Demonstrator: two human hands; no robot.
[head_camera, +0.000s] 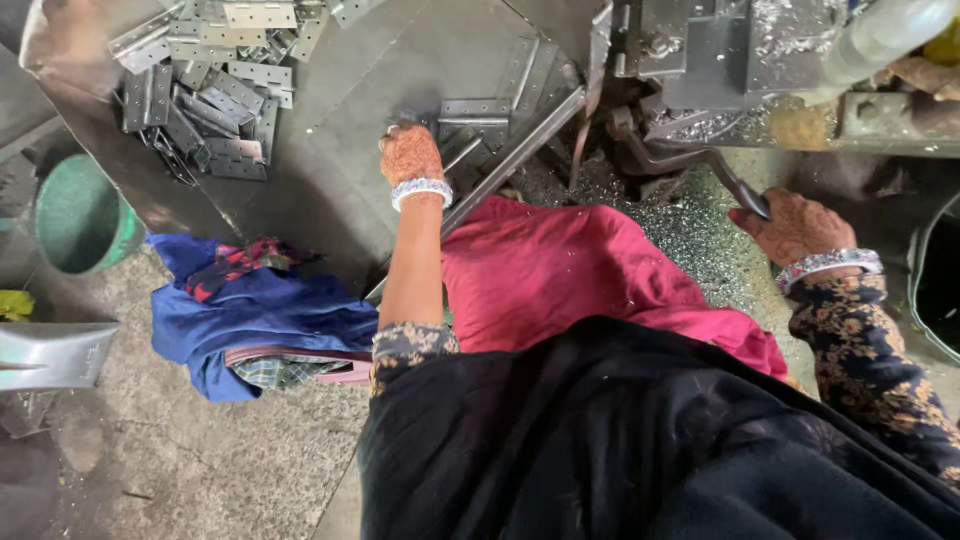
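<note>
Left hand (410, 155) pinching thin, stiff, sharp-edged metal hinge plates (478, 118) by their flat faces; right hand (792, 226) clenched around heavy press lever (700, 165).

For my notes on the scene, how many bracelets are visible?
2: one beaded bracelet on the left hand's wrist, one on the right hand's wrist. Sleeves may hide more.

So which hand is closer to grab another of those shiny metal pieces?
The left hand. It is down on the metal sheet, right beside the flat metal hinge plates. The right hand is far off to the side, gripping the machine's lever handle.
</note>
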